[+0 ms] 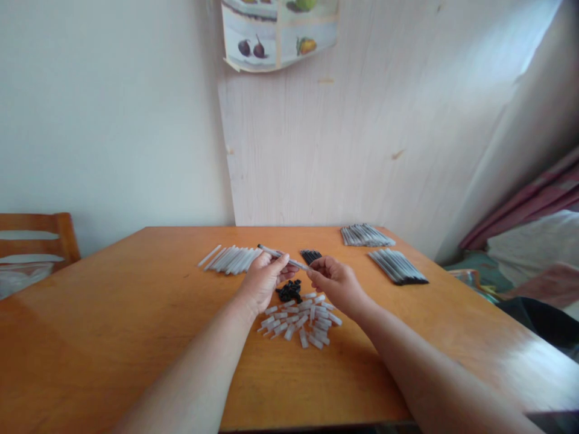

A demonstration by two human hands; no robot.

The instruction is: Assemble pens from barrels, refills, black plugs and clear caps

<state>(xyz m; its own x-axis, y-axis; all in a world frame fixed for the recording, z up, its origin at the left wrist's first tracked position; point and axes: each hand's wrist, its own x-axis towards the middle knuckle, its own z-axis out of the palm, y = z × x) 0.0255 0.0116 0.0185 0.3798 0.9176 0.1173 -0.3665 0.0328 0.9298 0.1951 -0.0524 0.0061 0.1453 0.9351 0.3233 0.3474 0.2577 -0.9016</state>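
Take the heap of small glossy black plastic pieces (289,291) as the clock's centre, twelve pointing away from the person. A slim translucent grey pen with a dark end (270,251) is held just above the worktop (181,361), near twelve o'clock, the dark end pointing towards ten and the other end towards four. The left hand (265,277) grips it along its middle, thumb on top and fingers underneath. The right hand (337,280) pinches the other end between thumb and fingers; whether a small part is hidden in that pinch cannot be told.

At ten o'clock, partly behind the left hand, lies a row of plain whitish translucent tubes (230,260), the leftmost a little apart from the rest. At one o'clock, just beyond the right hand, is a small bundle of thin black rods (310,257). Short frosted white plastic cylinders (304,336) lie scattered at six o'clock, pointing various ways. At two o'clock, towards the far edge, is a pile of grey translucent pens (367,235); between two and three, nearer, a neat side-by-side row of grey pens with black ends (398,267). An orange-brown wooden chair (66,235) stands at nine o'clock.
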